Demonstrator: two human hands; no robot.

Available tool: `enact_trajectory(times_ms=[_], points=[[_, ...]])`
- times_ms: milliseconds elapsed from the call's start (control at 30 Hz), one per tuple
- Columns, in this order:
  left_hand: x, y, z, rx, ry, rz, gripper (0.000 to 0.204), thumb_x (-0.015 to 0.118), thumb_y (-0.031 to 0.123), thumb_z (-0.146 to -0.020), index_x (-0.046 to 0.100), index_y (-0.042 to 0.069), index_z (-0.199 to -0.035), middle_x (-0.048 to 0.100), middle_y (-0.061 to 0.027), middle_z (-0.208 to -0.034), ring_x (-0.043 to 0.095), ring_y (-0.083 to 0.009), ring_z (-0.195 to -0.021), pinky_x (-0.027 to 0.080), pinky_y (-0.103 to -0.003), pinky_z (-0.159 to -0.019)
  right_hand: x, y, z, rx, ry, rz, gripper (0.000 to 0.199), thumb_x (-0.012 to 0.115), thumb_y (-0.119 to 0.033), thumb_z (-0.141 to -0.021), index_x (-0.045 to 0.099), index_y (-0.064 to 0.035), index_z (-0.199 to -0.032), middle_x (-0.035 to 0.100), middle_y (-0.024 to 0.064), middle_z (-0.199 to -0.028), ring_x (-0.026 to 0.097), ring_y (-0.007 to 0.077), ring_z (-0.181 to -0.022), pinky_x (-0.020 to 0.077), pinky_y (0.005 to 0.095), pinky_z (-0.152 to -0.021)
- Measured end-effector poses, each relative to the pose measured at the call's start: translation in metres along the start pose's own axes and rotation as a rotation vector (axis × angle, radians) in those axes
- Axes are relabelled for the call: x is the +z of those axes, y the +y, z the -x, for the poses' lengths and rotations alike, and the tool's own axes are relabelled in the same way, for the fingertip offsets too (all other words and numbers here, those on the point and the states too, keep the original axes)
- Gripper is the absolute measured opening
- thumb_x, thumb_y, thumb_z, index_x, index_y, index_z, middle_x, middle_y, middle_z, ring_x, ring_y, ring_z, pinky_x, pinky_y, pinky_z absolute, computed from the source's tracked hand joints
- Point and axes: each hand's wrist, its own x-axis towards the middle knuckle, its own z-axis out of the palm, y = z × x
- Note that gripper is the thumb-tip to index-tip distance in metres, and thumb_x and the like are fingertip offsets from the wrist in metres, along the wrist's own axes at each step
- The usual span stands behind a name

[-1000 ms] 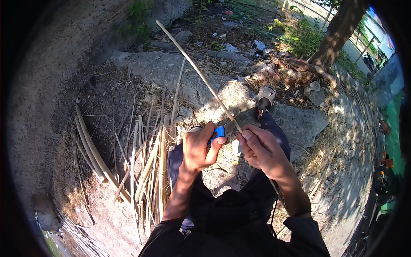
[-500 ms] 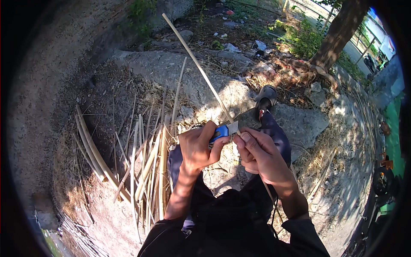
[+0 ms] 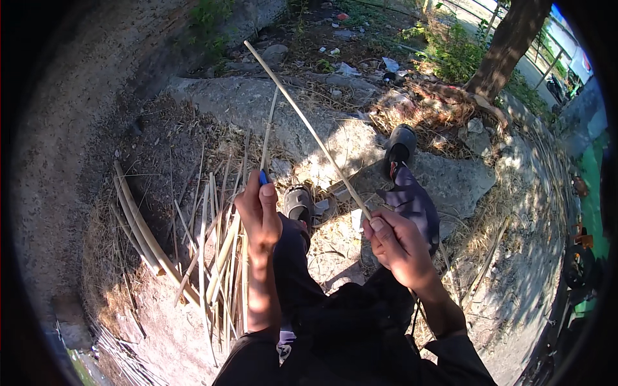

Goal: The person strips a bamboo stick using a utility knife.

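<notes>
My right hand is closed round the near part of a long, thin, pale cane stick, which slants up and away to the far left. My left hand is apart from the stick, to its left, closed round a blue-handled cutter knife. Only a bit of the blue handle shows above the fingers; the blade cannot be made out. Beyond and left of that hand lies a loose pile of pale cane strips, partly behind my forearm.
Thicker curved canes lie on the ground at the left. My shoes are by a flat stone slab. Litter and dry grass lie farther off, near a tree trunk. A rough wall runs along the left.
My left hand has drawn the knife off the stick and moved left. The right hand has shifted slightly down and right, and the stick's far end sits lower.
</notes>
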Motion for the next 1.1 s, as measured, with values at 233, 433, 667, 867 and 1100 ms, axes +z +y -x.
enact_trajectory(times_ms=[233,433,667,867,1100], points=[[0.014,0.023,0.025,0.234,-0.345,-0.156,0.035,0.074,0.036,-0.098,0.063,0.005,-0.09,0.055,-0.0104,-0.059,0.062,-0.0341,-0.051,0.046,-0.042,-0.05,0.023,-0.008,-0.006,-0.218,0.046,0.339,0.024,0.046,-0.015,-0.119,0.058,-0.0003,-0.105,0.039,-0.0069,-0.066,0.029,0.0015,-0.057,0.0249,0.0244,-0.053],[0.018,0.019,0.025,0.261,-0.337,-0.169,0.036,0.076,0.037,-0.096,0.064,0.004,-0.09,0.055,-0.0096,-0.058,0.062,-0.0329,-0.051,0.047,-0.043,-0.05,0.022,-0.021,-0.004,-0.085,-0.007,0.217,0.024,0.049,-0.015,-0.116,0.065,-0.0008,-0.107,0.043,-0.0004,-0.063,0.04,0.0075,-0.058,0.0364,0.0303,-0.057],[0.017,0.019,0.022,0.245,-0.353,-0.09,0.038,0.078,0.038,-0.095,0.062,0.004,-0.086,0.051,-0.0087,-0.058,0.056,-0.0317,-0.048,0.043,-0.042,-0.049,0.026,-0.024,-0.006,-0.182,-0.009,0.335,0.027,0.045,-0.019,-0.119,0.062,-0.0014,-0.108,0.044,-0.0013,-0.062,0.04,0.0071,-0.055,0.0365,0.0303,-0.057],[0.018,0.033,0.01,0.317,-0.29,-0.218,0.037,0.074,0.035,-0.1,0.059,0.004,-0.087,0.049,-0.0098,-0.058,0.056,-0.0323,-0.048,0.041,-0.041,-0.048,0.032,-0.02,-0.004,-0.004,-0.046,0.069,0.03,0.041,-0.021,-0.12,0.058,-0.004,-0.102,0.043,-0.004,-0.063,0.039,0.0055,-0.056,0.0342,0.0266,-0.056],[-0.019,0.013,-0.014,0.012,0.107,-0.179,0.057,0.049,0.051,-0.113,0.053,0.001,-0.087,0.042,-0.0021,-0.058,0.039,-0.0106,-0.05,0.024,-0.033,-0.049,0.016,-0.005,0.008,0.038,0.003,0.034,0.029,0.043,-0.021,-0.12,0.058,-0.0029,-0.104,0.041,-0.0057,-0.066,0.037,0.0032,-0.058,0.0318,0.024,-0.056]])
